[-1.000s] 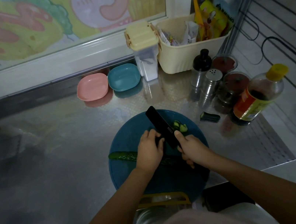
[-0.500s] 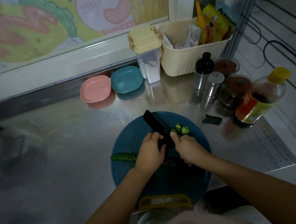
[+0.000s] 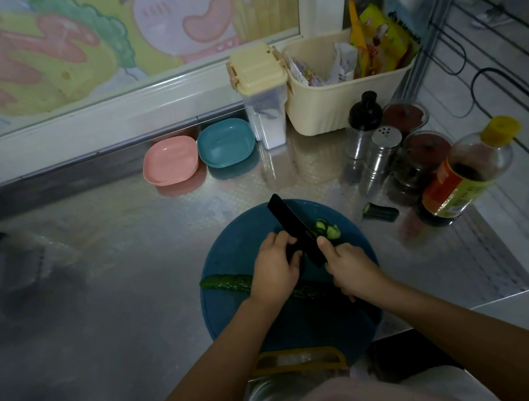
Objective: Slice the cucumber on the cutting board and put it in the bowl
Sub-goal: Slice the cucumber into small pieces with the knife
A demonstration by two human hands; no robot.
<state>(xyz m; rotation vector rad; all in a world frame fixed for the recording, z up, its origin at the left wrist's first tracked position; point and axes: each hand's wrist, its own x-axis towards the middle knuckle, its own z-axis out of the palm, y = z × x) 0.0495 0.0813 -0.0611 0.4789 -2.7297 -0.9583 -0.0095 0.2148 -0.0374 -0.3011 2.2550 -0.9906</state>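
Slicing under way, lower centre: right hand (image 3: 349, 265) grips black-bladed knife (image 3: 295, 228); left hand (image 3: 275, 269) pins long green cucumber (image 3: 225, 282) on round blue cutting board (image 3: 231, 240). Few cut slices (image 3: 328, 229) done; teal plastic bowl (image 3: 225, 142), upper centre, unfilled.

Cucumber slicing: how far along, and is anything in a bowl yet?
Done: a few slices lie on the cutting board. In hand: left hand pins the cucumber, right hand holds the knife. Left: most of the cucumber is uncut; the pink bowl and blue bowl look empty.
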